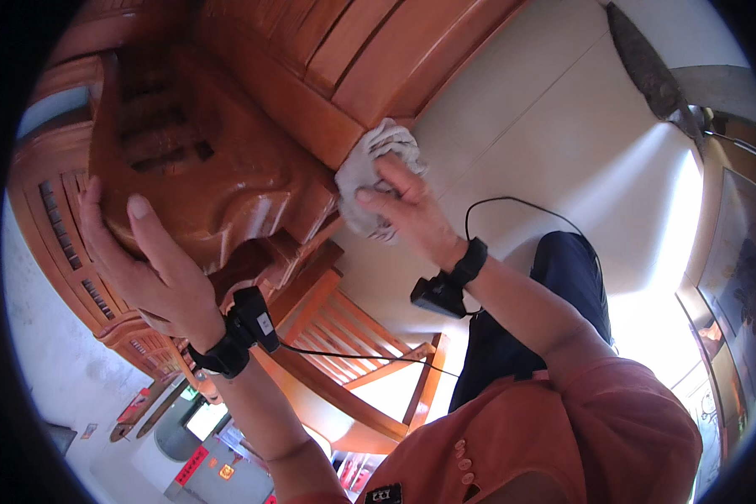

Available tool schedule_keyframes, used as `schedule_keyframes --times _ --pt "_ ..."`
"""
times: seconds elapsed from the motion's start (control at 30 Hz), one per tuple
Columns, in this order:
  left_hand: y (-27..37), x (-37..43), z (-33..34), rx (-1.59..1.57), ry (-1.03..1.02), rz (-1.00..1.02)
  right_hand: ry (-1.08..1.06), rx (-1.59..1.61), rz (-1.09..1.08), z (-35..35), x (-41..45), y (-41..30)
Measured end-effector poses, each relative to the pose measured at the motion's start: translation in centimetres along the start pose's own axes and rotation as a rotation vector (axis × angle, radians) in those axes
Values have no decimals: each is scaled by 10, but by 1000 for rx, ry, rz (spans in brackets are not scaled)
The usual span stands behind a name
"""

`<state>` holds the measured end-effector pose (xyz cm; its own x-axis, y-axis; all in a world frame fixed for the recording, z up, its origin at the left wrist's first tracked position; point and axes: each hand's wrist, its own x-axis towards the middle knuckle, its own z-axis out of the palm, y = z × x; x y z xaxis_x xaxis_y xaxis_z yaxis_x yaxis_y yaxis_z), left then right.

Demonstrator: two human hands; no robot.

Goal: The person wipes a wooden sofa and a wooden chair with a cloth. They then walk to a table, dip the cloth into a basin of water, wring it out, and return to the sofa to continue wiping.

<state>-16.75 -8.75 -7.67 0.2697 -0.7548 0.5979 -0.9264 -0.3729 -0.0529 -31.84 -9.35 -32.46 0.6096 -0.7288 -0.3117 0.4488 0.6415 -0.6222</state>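
My right hand (409,208) grips a crumpled pale cloth (359,176), with thumb and a bent finger pressed into it. The cloth lies against the corner of a reddish-brown wooden seat (327,120). My left hand (157,271) rests with spread fingers on the rounded edge of a glossy carved wooden armrest or furniture part (195,201); whether it grips the edge underneath is hidden. Black straps with small box-shaped devices and cables are worn on both wrists.
A slatted wooden chair (353,340) stands below the carved part. A wooden backrest with slots (63,220) rises at the left. A black cable (510,199) loops over the pale tiled floor (504,126). Framed panels (737,264) are at the right.
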Motion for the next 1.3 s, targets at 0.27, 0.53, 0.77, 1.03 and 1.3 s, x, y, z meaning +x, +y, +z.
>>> schedule_keyframes --times 0.27,0.53,0.77,1.03,1.3 --pt "2 0 -3 52 -28 37 -22 -236 -4 -42 47 -46" --pt "0 0 -7 117 5 1 251 410 -200 -129 148 -231" --pt "4 5 -2 71 4 20 433 115 -532 -134 184 -212" --pt "7 0 -5 134 -63 -29 308 -271 -107 9 21 -17" --pt "13 7 -11 213 -38 0 384 -840 -518 -63 94 -61"
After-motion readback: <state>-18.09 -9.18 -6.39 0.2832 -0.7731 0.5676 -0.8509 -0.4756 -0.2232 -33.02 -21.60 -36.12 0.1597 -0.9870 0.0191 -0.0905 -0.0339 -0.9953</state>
